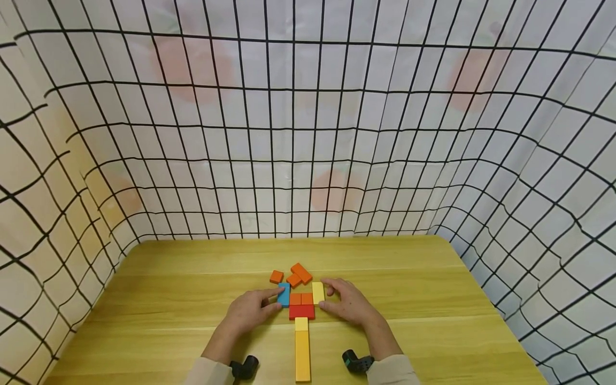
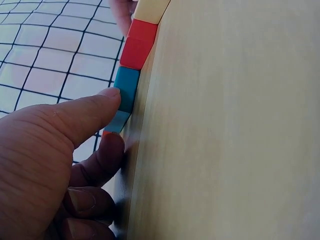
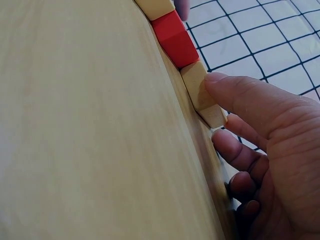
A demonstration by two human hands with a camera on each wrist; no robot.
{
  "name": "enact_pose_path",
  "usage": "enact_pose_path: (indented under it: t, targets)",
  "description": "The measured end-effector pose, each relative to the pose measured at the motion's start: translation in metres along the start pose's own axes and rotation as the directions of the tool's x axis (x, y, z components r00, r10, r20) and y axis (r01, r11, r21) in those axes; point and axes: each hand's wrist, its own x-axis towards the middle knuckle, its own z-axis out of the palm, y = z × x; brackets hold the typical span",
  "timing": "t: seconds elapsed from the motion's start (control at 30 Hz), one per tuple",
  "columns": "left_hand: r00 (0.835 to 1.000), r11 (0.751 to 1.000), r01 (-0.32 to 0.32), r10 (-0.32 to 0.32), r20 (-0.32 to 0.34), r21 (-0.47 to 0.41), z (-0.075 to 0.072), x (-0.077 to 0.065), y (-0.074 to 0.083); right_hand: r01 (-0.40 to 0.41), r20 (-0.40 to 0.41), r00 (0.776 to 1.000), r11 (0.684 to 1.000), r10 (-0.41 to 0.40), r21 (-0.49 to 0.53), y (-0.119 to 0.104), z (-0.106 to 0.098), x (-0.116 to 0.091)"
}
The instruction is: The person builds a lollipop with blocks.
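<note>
My left hand point(image 1: 249, 309) pinches a blue block point(image 1: 284, 295) by its near and far ends, thumb in front and index finger behind. In the left wrist view the thumb tip lies on the blue block's face point(image 2: 127, 86). On the other side my right hand point(image 1: 349, 302) pinches a pale yellow block point(image 1: 318, 293) in the same way. Between the two lie two small orange blocks point(image 1: 301, 299), side by side behind a red block point(image 1: 301, 312). A small yellow block point(image 1: 301, 324) and a long amber block point(image 1: 302, 356) run from it toward me.
Three loose orange blocks lie just behind: a small square one point(image 1: 276, 276) and two touching ones point(image 1: 301, 273). The wooden table point(image 1: 414, 278) ends at a black wire grid point(image 1: 293, 128) with a printed white cloth behind. Black wrist cameras point(image 1: 357, 362) sit on both wrists.
</note>
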Motion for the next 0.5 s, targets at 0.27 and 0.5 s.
enact_pose_path:
  t: [0.27,0.5]
  targets:
    - [1.0,1.0,0.012,-0.012,0.0,-0.015,-0.0001,0.0006,0.0001,0.0,0.002,1.0,1.0,0.0,0.007,-0.0024,-0.0022,-0.0004]
    - [0.999,0.98,-0.005,-0.002,-0.035,-0.2,-0.0075,0.0088,-0.0048,-0.007,0.009,1.0,1.0,0.007,0.011,-0.0011,-0.0008,0.0002]
